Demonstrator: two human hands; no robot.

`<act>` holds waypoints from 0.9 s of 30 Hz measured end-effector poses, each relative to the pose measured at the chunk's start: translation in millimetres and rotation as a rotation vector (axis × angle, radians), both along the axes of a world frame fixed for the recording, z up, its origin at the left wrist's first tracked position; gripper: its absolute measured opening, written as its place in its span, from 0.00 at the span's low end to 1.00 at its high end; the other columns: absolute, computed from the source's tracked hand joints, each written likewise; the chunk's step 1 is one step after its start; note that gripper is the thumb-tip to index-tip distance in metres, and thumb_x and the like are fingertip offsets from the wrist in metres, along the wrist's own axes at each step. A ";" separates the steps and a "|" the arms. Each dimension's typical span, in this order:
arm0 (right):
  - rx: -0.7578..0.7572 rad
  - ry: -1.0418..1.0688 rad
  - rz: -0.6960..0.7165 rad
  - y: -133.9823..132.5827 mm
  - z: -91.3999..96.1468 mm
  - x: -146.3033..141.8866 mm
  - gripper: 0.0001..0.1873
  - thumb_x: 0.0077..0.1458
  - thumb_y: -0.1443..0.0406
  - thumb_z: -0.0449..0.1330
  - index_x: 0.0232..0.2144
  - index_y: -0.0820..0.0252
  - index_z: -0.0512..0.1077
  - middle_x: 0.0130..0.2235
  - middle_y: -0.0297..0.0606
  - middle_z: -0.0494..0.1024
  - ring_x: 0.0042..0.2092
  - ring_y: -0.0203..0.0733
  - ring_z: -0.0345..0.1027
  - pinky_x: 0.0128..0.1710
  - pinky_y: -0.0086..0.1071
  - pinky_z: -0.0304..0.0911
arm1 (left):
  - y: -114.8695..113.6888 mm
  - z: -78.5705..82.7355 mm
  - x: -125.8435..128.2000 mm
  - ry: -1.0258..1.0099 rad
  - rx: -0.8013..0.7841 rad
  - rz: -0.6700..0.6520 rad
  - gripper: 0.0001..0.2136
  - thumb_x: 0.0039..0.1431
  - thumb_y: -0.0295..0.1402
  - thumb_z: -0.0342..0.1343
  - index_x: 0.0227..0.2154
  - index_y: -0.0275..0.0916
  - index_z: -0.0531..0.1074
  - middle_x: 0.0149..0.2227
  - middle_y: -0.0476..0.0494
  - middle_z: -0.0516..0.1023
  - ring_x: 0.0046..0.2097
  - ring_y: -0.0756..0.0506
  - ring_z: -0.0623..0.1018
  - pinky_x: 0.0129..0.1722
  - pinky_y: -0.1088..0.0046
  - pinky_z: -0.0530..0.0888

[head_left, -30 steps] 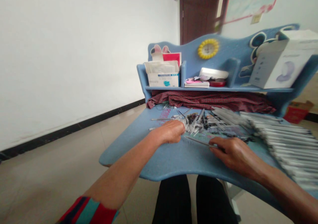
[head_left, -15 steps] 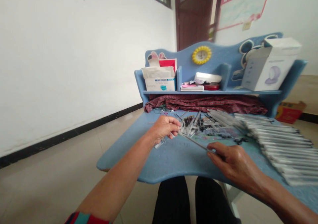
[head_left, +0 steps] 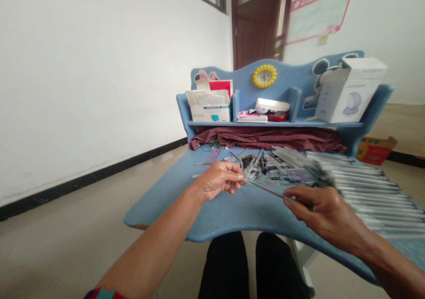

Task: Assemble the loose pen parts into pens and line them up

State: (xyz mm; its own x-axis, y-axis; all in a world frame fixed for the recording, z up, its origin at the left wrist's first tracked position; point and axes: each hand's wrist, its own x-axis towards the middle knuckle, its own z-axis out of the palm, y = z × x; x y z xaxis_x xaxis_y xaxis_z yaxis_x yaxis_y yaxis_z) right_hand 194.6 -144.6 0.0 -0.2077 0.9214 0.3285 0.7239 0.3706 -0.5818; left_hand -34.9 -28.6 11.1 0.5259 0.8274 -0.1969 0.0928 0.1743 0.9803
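Between my two hands a slim grey pen (head_left: 265, 188) slants down to the right, above the front of the blue desk. My left hand (head_left: 224, 178) pinches its far end with thumb and fingertips. At its near end, my right hand (head_left: 317, 206) is closed with thumb and forefinger; the palm side is hidden. Just beyond the left fingertips lies a loose heap of pen parts (head_left: 254, 164), with clear tubes and small black pieces. Grey-white tubes (head_left: 288, 157) lie bundled behind. To the right, many clear pens (head_left: 372, 193) lie side by side in a row, partly behind my right wrist.
The blue desk (head_left: 159, 201) has a curved front edge above my knees. A folded red checked cloth (head_left: 265, 138) lies below its shelf (head_left: 212, 123). On the shelf stand a mask box (head_left: 210, 112), a red round tin (head_left: 277, 116) and a white carton (head_left: 348, 93).
Both hands still hold the pen, and both sit slightly lower in view; the right one is farther right. The camera view has shifted a little.
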 end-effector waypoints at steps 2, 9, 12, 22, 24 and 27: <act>-0.016 0.019 0.014 -1.9 5.1 4.5 0.13 0.55 0.61 0.52 0.27 0.59 0.74 0.20 0.32 0.72 0.21 0.33 0.63 0.20 0.26 0.56 | -2.7 -0.9 1.5 -0.014 0.004 -0.037 0.11 0.41 0.30 0.64 0.28 0.33 0.69 0.25 0.45 0.77 0.22 0.53 0.73 0.20 0.81 0.68; -0.056 0.491 -0.062 4.3 26.6 15.8 0.11 0.46 0.58 0.63 0.24 0.61 0.72 0.17 0.34 0.73 0.18 0.35 0.66 0.16 0.26 0.61 | -15.5 -7.5 11.7 0.040 0.119 -0.232 0.16 0.43 0.34 0.64 0.34 0.32 0.70 0.30 0.40 0.78 0.28 0.47 0.78 0.24 0.75 0.71; -0.041 0.666 -0.055 12.9 35.6 10.2 0.15 0.41 0.55 0.66 0.22 0.61 0.69 0.18 0.35 0.74 0.18 0.35 0.66 0.18 0.27 0.62 | -21.2 -13.4 22.4 0.119 0.225 -0.304 0.14 0.46 0.34 0.61 0.35 0.33 0.70 0.29 0.42 0.77 0.29 0.47 0.77 0.25 0.75 0.69; 0.106 0.272 0.042 43.5 28.7 -21.7 0.11 0.55 0.60 0.54 0.26 0.62 0.67 0.18 0.30 0.68 0.19 0.30 0.60 0.19 0.24 0.54 | -24.5 -33.9 45.0 0.471 0.842 -0.180 0.05 0.46 0.29 0.56 0.20 0.36 0.67 0.24 0.52 0.65 0.29 0.50 0.68 0.30 0.76 0.63; 0.129 0.167 0.032 47.1 26.1 -26.6 0.12 0.56 0.61 0.52 0.25 0.62 0.66 0.18 0.30 0.67 0.20 0.30 0.59 0.20 0.24 0.53 | -23.3 -39.0 44.6 0.507 0.839 -0.163 0.06 0.46 0.29 0.55 0.19 0.36 0.64 0.23 0.52 0.64 0.29 0.50 0.67 0.29 0.76 0.62; 0.163 0.057 -0.001 50.6 23.8 -32.2 0.11 0.57 0.63 0.51 0.23 0.61 0.64 0.18 0.29 0.66 0.20 0.30 0.59 0.21 0.25 0.51 | -22.5 -45.3 43.3 0.525 0.835 -0.146 0.08 0.46 0.29 0.54 0.18 0.37 0.61 0.23 0.52 0.63 0.28 0.51 0.67 0.29 0.76 0.62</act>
